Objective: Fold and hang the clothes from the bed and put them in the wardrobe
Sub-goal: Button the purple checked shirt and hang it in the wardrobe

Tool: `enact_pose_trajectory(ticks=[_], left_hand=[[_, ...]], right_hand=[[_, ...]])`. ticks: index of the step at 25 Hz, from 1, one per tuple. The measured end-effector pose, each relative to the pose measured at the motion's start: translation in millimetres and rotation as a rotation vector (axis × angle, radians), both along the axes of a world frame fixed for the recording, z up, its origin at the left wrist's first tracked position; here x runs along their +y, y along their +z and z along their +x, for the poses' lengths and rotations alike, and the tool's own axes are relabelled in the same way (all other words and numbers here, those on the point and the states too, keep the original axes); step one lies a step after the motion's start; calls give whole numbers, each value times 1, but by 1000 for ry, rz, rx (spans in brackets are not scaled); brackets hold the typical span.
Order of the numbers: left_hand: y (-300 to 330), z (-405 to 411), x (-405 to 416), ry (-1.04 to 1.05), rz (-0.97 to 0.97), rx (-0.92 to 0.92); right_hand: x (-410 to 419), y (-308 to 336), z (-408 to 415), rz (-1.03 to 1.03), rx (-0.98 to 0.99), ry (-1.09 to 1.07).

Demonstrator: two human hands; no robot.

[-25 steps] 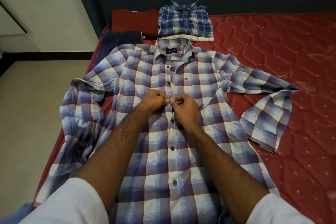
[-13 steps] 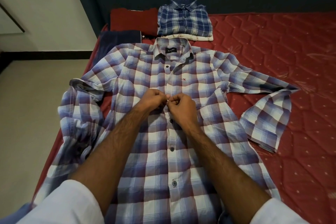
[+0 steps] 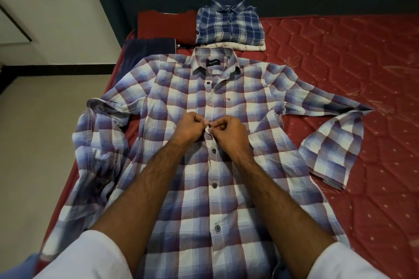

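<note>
With both hands' fingers (image 3: 214, 125) pinching the shirt (image 3: 172, 165) at a middle button (image 3: 210, 124), we risk it slipping its hole.

Both bare forearms reach forward from rolled white sleeves (image 3: 86, 256) and converge toward the middle, wrists nearly level. The left hand (image 3: 189, 127) is curled into a loose fist, thumb and forefinger pinched together at its inner edge. The right hand (image 3: 229, 130) mirrors it, knuckles up, fingers tucked under, thumb and forefinger pinching likewise. The fingertips of the two hands almost meet, each nipping the front edge of the blue, maroon and white checked cotton shirt (image 3: 249, 102) between them.
</note>
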State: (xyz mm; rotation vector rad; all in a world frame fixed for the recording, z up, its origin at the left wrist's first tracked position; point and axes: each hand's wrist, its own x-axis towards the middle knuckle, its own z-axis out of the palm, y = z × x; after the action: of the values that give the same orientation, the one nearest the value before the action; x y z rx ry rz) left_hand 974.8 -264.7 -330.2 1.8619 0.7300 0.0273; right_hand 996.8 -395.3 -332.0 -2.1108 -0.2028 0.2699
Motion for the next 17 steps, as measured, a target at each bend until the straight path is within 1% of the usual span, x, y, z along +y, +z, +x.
enact_pose_trajectory(ticks=[3, 6, 8, 10, 13, 15, 17], left_hand=[[-1, 2, 2, 15, -45, 22], [2, 0, 2, -13, -112, 30], [6, -5, 0, -44, -113, 23], [5, -9, -1, -102, -36, 2], [3, -14, -3, -136, 94, -54], [3, -14, -3, -146, 175, -65], [9, -10, 2, -187, 234, -51]], right_hand=[[0, 2, -1, -80, -68, 5], [-1, 2, -4, -107, -113, 44], [-1, 2, -7, -159, -189, 54], [-1, 2, -8, -213, -245, 59], [0, 3, -9, -264, -257, 77], [-2, 6, -7, -286, -200, 118], [-5, 16, 6, -242, -111, 159]])
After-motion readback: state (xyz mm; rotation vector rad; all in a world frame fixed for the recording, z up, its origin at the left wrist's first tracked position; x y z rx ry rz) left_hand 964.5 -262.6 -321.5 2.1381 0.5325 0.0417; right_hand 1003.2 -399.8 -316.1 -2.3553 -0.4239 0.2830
